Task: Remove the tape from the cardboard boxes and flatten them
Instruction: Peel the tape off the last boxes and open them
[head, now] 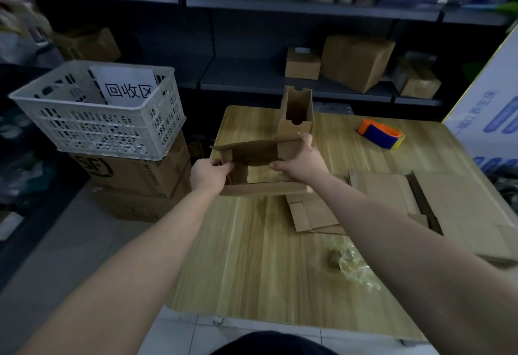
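Beside the white perforated plastic crate (98, 110), the left hand (211, 173) pinches the left wall of an open brown cardboard box (260, 155), held just above the pale wooden table (252, 256). The right hand (301, 159) curls round its right wall. Pushed unevenly, the box could skew (or tear at a fold) and knock the narrow upright cardboard box (297, 110) just behind.

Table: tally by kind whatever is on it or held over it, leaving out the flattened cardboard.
Unflattened cardboard boxes: 2 (held box, upright box)
Tape dispenser: 1
Wad of peeled tape: 1
Total: 4
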The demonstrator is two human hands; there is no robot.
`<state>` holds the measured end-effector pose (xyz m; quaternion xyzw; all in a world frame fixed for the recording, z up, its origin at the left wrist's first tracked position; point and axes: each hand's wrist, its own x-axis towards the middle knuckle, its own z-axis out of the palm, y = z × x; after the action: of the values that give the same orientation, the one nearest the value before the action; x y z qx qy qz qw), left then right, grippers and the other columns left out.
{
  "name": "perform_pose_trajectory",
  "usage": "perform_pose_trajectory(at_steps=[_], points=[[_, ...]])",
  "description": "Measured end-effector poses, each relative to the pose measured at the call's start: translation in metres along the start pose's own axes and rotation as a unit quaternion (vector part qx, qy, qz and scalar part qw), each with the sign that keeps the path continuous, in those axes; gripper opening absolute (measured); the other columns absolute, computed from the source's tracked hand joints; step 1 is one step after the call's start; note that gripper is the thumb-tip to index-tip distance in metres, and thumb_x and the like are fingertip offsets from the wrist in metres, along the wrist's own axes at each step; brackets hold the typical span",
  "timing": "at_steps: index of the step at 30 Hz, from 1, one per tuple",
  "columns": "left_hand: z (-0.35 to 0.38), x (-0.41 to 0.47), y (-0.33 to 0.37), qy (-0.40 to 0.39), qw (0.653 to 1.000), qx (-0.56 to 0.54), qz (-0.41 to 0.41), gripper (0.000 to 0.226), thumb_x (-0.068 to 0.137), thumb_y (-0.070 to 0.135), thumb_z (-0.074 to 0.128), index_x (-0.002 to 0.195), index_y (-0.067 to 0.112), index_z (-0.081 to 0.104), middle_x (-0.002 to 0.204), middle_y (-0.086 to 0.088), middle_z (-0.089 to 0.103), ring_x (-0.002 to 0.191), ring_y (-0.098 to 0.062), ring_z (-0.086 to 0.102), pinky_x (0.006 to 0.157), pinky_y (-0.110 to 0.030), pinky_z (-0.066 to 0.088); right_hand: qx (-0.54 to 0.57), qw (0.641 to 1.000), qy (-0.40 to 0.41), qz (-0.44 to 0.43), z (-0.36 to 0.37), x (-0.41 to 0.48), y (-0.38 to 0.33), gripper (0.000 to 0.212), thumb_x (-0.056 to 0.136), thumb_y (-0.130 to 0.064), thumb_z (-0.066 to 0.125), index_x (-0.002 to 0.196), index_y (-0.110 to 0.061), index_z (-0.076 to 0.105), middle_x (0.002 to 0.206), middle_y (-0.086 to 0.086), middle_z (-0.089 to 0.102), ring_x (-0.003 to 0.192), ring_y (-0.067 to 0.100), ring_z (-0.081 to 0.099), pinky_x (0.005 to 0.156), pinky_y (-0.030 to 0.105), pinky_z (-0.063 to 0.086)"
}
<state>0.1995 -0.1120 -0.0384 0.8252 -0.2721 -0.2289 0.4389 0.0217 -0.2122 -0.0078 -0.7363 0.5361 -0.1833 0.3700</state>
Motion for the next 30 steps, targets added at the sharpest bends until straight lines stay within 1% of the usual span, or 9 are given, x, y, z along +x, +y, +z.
perform_pose_trajectory(at_steps=[5, 7, 9, 12, 14, 19, 22, 27, 30], points=[[-0.006, 0.008, -0.008, 0.037, 0.996, -0.080, -0.021, 0.023, 0.092, 0.024, 0.056, 0.104, 0.010, 0.070, 0.086, -0.006, 0.066, 0.079, -0.020, 0.060, 0.075, -0.031, 0.047, 0.045, 0.998, -0.042, 0.008, 0.007, 0.004, -0.004, 0.087, 0.080, -0.020, 0.071, 0.148, -0.021, 0.017, 0.127, 0.011, 0.047, 0.101, 0.023, 0.057, 0.075, 0.030, 0.055], [-0.009, 0.012, -0.010, 0.062, 0.989, -0.127, -0.036, 0.023, 0.095, 0.020, 0.050, 0.080, 0.008, 0.063, 0.072, -0.007, 0.056, 0.068, -0.019, 0.051, 0.068, -0.030, 0.041, 0.084, 0.994, -0.065, 0.016, 0.006, 0.002, -0.005, 0.085, 0.083, -0.016, 0.068, 0.149, -0.022, 0.014, 0.124, 0.011, 0.049, 0.097, 0.021, 0.058, 0.071, 0.026, 0.053], [-0.011, 0.016, -0.011, 0.078, 0.980, -0.174, -0.057, 0.026, 0.097, 0.020, 0.048, 0.077, 0.007, 0.057, 0.070, -0.007, 0.050, 0.069, -0.019, 0.046, 0.066, -0.028, 0.038, 0.112, 0.989, -0.090, 0.023, 0.003, 0.000, -0.007, 0.081, 0.085, -0.011, 0.063, 0.150, -0.022, 0.015, 0.121, 0.008, 0.049, 0.093, 0.017, 0.055, 0.067, 0.022, 0.046], [-0.013, 0.020, -0.009, 0.087, 0.965, -0.224, -0.103, 0.024, 0.099, 0.025, 0.046, 0.092, 0.010, 0.063, 0.088, -0.007, 0.060, 0.083, -0.021, 0.054, 0.078, -0.029, 0.045, 0.099, 0.986, -0.132, 0.004, 0.002, -0.002, -0.011, 0.071, 0.085, -0.003, 0.057, 0.147, -0.018, 0.027, 0.124, 0.009, 0.049, 0.097, 0.016, 0.051, 0.072, 0.022, 0.043], [-0.014, 0.019, -0.010, 0.060, 0.943, -0.291, -0.151, 0.029, 0.098, 0.036, 0.046, 0.114, 0.017, 0.062, 0.106, -0.007, 0.062, 0.097, -0.026, 0.058, 0.092, -0.042, 0.049, 0.078, 0.985, -0.152, -0.002, 0.003, -0.003, -0.012, 0.072, 0.083, -0.001, 0.055, 0.148, -0.018, 0.029, 0.128, 0.009, 0.049, 0.105, 0.019, 0.051, 0.082, 0.027, 0.044], [-0.013, 0.009, -0.004, -0.135, 0.882, -0.421, -0.165, 0.088, 0.069, 0.078, 0.054, 0.139, 0.028, 0.036, 0.128, -0.014, 0.053, 0.116, -0.039, 0.051, 0.092, -0.066, 0.042, 0.015, 0.977, -0.213, -0.001, 0.016, -0.014, -0.001, 0.067, 0.085, -0.006, 0.056, 0.146, -0.021, 0.034, 0.119, 0.008, 0.056, 0.098, 0.018, 0.057, 0.083, 0.032, 0.051], [-0.005, 0.010, -0.001, -0.106, 0.889, -0.404, -0.190, 0.088, 0.070, 0.047, 0.078, 0.141, 0.028, 0.029, 0.126, -0.013, 0.053, 0.112, -0.039, 0.054, 0.085, -0.066, 0.046, -0.026, 0.965, -0.261, -0.005, 0.027, -0.023, 0.000, 0.065, 0.086, -0.006, 0.055, 0.146, -0.020, 0.035, 0.119, 0.005, 0.055, 0.100, 0.015, 0.055, 0.084, 0.030, 0.048], [-0.001, 0.017, -0.013, -0.038, 0.908, -0.370, -0.191, 0.030, 0.084, -0.004, 0.059, 0.108, 0.011, 0.052, 0.095, -0.011, 0.062, 0.088, -0.030, 0.062, 0.072, -0.041, 0.054, -0.005, 0.925, -0.379, 0.030, 0.031, -0.024, -0.003, 0.060, 0.087, -0.021, 0.064, 0.143, -0.020, 0.043, 0.145, 0.000, 0.042, 0.135, 0.017, 0.032, 0.113, 0.036, 0.021], [-0.009, 0.019, -0.020, -0.051, 0.921, -0.358, -0.147, 0.027, 0.085, -0.007, 0.058, 0.108, 0.007, 0.059, 0.099, -0.010, 0.065, 0.096, -0.029, 0.062, 0.082, -0.039, 0.052, 0.082, 0.957, -0.273, 0.062, 0.031, -0.019, -0.002, 0.044, 0.087, -0.022, 0.064, 0.131, -0.020, 0.058, 0.140, -0.001, 0.049, 0.127, 0.016, 0.041, 0.104, 0.031, 0.028]])
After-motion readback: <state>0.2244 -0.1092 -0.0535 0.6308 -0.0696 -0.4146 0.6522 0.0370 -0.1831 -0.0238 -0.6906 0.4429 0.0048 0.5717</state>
